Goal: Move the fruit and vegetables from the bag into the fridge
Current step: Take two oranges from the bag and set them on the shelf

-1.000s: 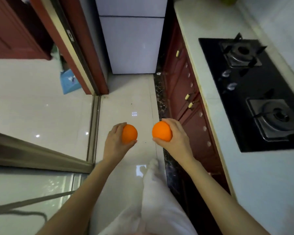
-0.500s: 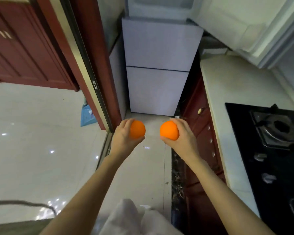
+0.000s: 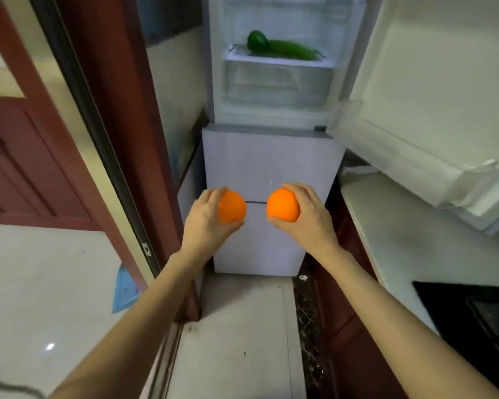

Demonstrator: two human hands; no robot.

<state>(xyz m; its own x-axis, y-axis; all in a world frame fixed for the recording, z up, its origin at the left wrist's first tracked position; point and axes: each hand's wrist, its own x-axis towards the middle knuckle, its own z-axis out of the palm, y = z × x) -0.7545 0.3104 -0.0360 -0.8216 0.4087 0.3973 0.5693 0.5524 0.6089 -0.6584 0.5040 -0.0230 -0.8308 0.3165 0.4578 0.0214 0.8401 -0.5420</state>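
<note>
Each grip pinches an orange, left hand point(image 3: 205, 223) and right hand point(image 3: 306, 217), before the open fridge point(image 3: 271, 156), seemingly holding greens.

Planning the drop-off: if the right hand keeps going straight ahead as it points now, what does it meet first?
Probably the closed lower door of the fridge, not the open upper compartment: the right hand with its orange sits level with that door. Depth is unclear.

Two oranges point(image 3: 231, 206) point(image 3: 281, 205); two hands point(image 3: 206, 223) point(image 3: 308, 218); one fridge point(image 3: 271, 156); two green vegetables point(image 3: 283, 48)
</note>
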